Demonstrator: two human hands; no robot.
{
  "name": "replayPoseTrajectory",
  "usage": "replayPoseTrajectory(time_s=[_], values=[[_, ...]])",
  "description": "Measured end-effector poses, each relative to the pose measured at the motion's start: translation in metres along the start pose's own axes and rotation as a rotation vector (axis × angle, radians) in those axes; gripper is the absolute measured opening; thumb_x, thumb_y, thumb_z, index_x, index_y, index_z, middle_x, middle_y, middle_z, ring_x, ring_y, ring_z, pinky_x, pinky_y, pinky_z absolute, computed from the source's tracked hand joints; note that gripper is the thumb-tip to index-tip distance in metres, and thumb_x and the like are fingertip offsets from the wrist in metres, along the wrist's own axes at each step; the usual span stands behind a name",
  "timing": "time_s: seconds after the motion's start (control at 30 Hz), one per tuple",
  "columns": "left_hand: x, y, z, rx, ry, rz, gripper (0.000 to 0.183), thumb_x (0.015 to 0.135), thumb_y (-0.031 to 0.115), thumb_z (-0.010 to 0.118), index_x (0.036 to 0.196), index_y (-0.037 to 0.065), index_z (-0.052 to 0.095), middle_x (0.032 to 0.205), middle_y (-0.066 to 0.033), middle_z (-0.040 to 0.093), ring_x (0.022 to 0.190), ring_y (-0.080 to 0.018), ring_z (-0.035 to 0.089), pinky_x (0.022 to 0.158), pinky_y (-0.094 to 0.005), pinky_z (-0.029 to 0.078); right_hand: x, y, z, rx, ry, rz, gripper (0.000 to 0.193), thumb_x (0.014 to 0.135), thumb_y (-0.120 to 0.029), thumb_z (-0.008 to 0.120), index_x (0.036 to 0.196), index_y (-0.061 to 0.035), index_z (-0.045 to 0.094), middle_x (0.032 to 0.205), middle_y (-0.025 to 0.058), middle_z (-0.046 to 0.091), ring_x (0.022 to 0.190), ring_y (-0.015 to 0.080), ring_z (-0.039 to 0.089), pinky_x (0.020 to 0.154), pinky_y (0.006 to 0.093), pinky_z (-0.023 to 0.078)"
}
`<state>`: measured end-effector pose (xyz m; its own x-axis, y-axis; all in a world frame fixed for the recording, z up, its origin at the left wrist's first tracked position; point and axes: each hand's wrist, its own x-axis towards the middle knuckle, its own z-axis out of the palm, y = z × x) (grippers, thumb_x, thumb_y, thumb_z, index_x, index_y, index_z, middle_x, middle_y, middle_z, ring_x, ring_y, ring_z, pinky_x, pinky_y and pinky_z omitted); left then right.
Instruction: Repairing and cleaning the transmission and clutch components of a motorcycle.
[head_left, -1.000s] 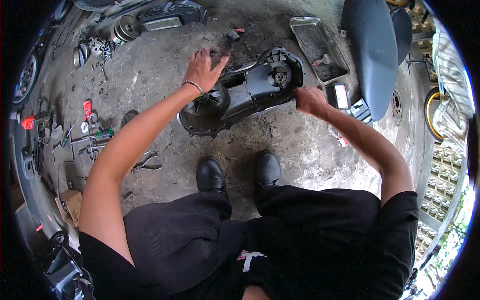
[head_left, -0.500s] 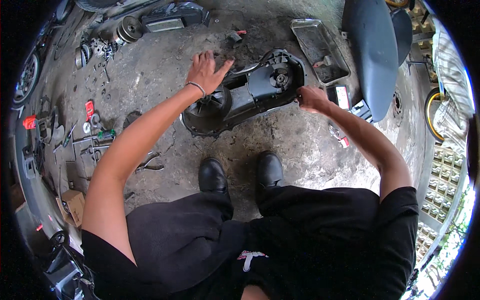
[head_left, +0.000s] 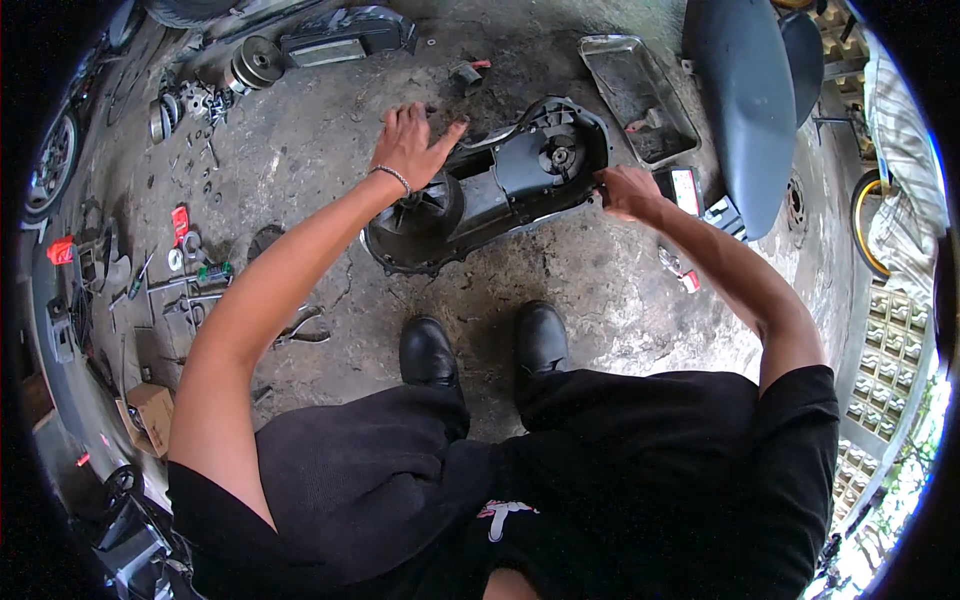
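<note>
A long dark scooter crankcase cover (head_left: 470,213) lies on the floor ahead of my shoes, its hollow inner side up. It slants from near left to far right, with a round bearing seat in its far right end. My left hand (head_left: 408,145), a bracelet at its wrist, is at the cover's left far side with fingers and thumb spread. Whether its palm rests on the cover I cannot tell. My right hand (head_left: 630,192) is closed at the cover's right rim, fingers curled against the edge. Its fingertips are partly hidden.
A metal tray (head_left: 645,110) with a brush inside lies beyond the cover, beside a dark scooter seat (head_left: 740,110). Pulley parts (head_left: 255,62) stand at the far left. Pliers (head_left: 303,326) and several tools lie on the left. A cardboard box (head_left: 150,418) sits lower left.
My right hand has shifted very slightly and turned a little at the cover's rim. The left hand and the cover stay in place.
</note>
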<state>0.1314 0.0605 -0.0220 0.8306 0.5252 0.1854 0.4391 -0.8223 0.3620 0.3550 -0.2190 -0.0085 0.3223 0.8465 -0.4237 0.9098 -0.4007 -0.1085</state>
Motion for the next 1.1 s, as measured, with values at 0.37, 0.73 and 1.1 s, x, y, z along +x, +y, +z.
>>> replayPoseTrajectory(time_s=[0.37,0.73,1.1], values=[[0.001,0.007,-0.008,-0.020,-0.165,-0.033,0.077,0.093,0.061,0.040,0.115,-0.012,0.049,0.115,-0.0266,0.056,0.108,-0.0385,0.047,0.098,-0.0432,0.036,0.004,-0.009,-0.006,-0.115,-0.220,0.170,0.019,0.073,-0.014,0.061,0.086,-0.0037,0.069,0.078,0.0167,0.069,0.061,0.0382,0.061,0.050,0.0461,0.045],[0.001,-0.009,0.007,0.028,-0.052,0.036,0.078,0.090,0.066,0.040,0.107,-0.009,0.052,0.107,-0.0254,0.060,0.104,-0.0377,0.048,0.094,-0.0426,0.040,0.004,-0.006,0.007,0.048,-0.151,0.225,0.020,0.076,-0.015,0.061,0.085,0.0007,0.068,0.078,0.0176,0.069,0.063,0.0337,0.065,0.052,0.0435,0.049],[-0.003,0.005,-0.008,-0.020,-0.040,0.001,0.072,0.091,0.061,0.042,0.105,-0.009,0.054,0.106,-0.0242,0.060,0.098,-0.0365,0.050,0.091,-0.0426,0.041,-0.061,-0.001,-0.030,0.556,-0.170,0.327,0.021,0.098,-0.021,0.050,0.099,-0.0057,0.065,0.079,0.0072,0.065,0.061,0.0146,0.054,0.054,0.0329,0.043]])
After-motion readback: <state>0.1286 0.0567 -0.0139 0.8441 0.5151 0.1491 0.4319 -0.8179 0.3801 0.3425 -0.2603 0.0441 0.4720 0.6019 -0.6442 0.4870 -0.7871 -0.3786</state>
